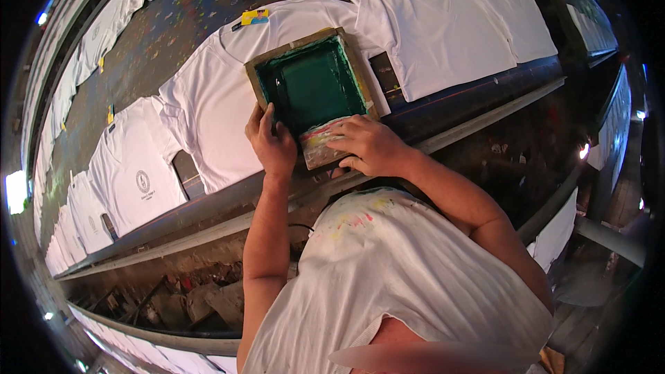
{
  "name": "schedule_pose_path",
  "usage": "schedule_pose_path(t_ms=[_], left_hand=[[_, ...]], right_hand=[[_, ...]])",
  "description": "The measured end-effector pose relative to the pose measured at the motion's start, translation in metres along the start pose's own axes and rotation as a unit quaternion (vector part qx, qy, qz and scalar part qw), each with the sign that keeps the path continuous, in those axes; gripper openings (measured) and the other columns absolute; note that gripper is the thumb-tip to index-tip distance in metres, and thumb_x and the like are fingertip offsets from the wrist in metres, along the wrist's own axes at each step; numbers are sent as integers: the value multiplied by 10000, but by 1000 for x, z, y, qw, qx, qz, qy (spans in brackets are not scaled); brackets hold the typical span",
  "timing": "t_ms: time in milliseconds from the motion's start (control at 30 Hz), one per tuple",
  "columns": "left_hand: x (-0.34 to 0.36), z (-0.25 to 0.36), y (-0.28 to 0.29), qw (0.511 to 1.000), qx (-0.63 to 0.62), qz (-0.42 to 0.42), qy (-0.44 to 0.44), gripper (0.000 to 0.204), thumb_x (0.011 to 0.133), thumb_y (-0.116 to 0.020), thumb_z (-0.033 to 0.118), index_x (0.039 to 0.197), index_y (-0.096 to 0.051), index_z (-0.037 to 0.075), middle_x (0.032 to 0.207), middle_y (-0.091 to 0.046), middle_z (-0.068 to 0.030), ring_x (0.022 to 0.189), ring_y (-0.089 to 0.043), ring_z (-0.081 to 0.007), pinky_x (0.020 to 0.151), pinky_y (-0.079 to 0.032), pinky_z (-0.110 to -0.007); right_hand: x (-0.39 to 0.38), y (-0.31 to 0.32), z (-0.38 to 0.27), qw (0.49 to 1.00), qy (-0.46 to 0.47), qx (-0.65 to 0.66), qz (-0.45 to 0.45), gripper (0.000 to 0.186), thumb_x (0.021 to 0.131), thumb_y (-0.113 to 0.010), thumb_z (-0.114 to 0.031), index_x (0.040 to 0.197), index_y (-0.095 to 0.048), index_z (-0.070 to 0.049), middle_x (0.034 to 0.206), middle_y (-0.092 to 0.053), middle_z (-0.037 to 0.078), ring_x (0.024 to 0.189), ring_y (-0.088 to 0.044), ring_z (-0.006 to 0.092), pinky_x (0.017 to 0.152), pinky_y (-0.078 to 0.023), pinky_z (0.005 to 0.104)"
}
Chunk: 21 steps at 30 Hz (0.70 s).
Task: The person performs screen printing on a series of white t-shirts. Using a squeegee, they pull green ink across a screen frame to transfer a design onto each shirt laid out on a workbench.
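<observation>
A wooden screen-printing frame [358, 70] with a dark green inside lies tilted over a large white T-shirt [211, 100]. My left hand [272, 142] grips its near left corner, thumb and fingers at the edge. My right hand [374, 147] is closed over the near right part of the frame, where a paint-smeared strip [320, 133] shows. The frame hides much of the shirt's lower front. At the shirt's collar sits a yellow tag [255, 17]. To the left lies another white T-shirt [121, 156] with a small dark round print [143, 181] on it.
More white T-shirts [436, 31] lie along the long, paint-speckled dark table [180, 21], on both sides and along its far edge. A rail [495, 116] runs along the near edge, close to my body. Other racks with shirts [613, 121] stand at the right.
</observation>
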<state>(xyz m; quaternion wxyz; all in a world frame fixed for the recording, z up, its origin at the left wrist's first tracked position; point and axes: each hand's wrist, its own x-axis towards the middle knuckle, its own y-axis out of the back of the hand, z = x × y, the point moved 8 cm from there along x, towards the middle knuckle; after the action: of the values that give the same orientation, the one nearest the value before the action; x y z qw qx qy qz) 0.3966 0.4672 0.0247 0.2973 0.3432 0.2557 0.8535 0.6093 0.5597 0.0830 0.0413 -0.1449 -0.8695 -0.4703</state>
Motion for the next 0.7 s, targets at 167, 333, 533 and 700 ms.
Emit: schedule_pose_path(t_ms=[167, 333, 533, 700], left_hand=[[-3, 2, 3, 1000, 3, -13, -21, 560, 881, -647, -120, 1383, -747, 106, 1578, -601, -264, 1357, -596, -458, 1183, -459, -550], [-16, 18, 14, 998, -30, 39, -50, 544, 880, -603, -150, 1335, -767, 99, 1602, -554, -300, 1383, -571, -443, 1167, -474, -538], [-17, 22, 21, 996, -50, 50, -56, 497, 921, -569, -154, 1314, -774, 68, 1595, -543, -301, 1469, -530, -447, 1180, -491, -516], [-7, 35, 13, 994, -96, 41, -11, 407, 957, -640, -140, 1292, -775, 49, 1552, -589, -287, 1427, -602, -431, 1099, -554, -440]], right_hand=[[-22, 33, 47, 964, -130, 83, 216, 488, 994, -830, -182, 1448, -716, -44, 1460, -684, 183, 1367, -644, 400, 1180, -510, 501], [-47, 10, 129, 867, -295, 293, 274, 490, 1081, -764, -182, 1509, -644, 25, 1487, -672, 216, 1346, -681, 294, 1125, -553, 426], [-38, -18, 151, 845, -305, 388, 206, 564, 1074, -810, -296, 1484, -654, 59, 1170, -779, 95, 983, -715, 134, 898, -604, 352], [-47, 2, 146, 812, -276, 467, 217, 607, 1085, -798, -261, 1565, -605, 56, 1346, -720, 91, 1164, -689, 153, 1007, -579, 341]])
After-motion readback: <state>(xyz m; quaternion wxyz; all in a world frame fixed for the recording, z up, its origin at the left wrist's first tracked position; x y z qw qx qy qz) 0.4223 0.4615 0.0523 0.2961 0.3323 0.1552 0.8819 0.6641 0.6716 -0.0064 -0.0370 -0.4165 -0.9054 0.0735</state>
